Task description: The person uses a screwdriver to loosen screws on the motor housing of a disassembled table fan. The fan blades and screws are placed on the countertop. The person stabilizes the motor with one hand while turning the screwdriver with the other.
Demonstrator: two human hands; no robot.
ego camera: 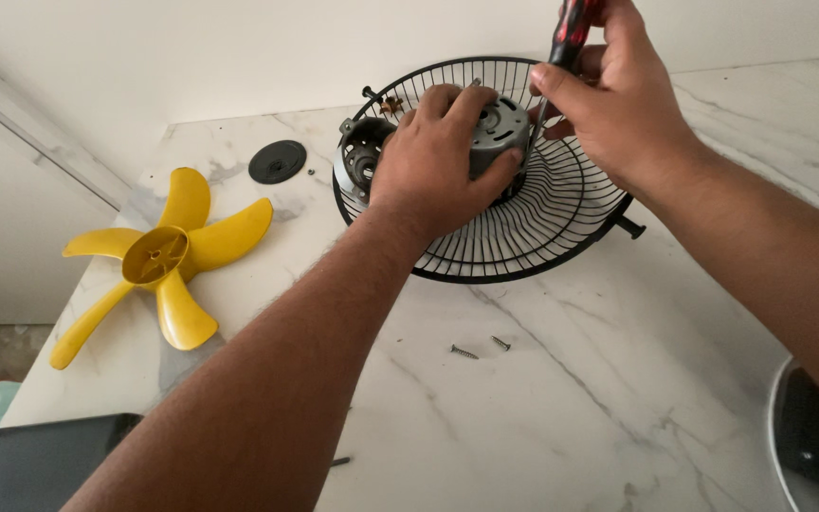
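On a white marble-patterned worktop (pixel 637 379) set into a corner of pale walls, we work over a black wire fan guard (pixel 561 209) lying dish-side up near the back edge. Well to the left of it lies a yellow five-bladed fan blade (pixel 158 261), flat on the stone and apart from everything else. At the near left corner sits a dark flat case (pixel 35 465), partly out of view, and at the near right edge a dark object with a white rim (pixel 812 436), cut off by the frame.

Our left hand (pixel 438 156) is closed around a grey metal motor housing (pixel 500 128) that stands in the middle of the guard, fingers over its top and thumb pressed against its near side. Our right hand (pixel 613 90) is clenched on a screwdriver (pixel 561 57) with a red and black handle, its shaft angled down to the housing's right edge; whether the tip sits in a screw we cannot tell.

A black round cap (pixel 277 161) rests between blade and guard. Two loose screws (pixel 481 348) lie side by side on the bare stone in front of the guard.
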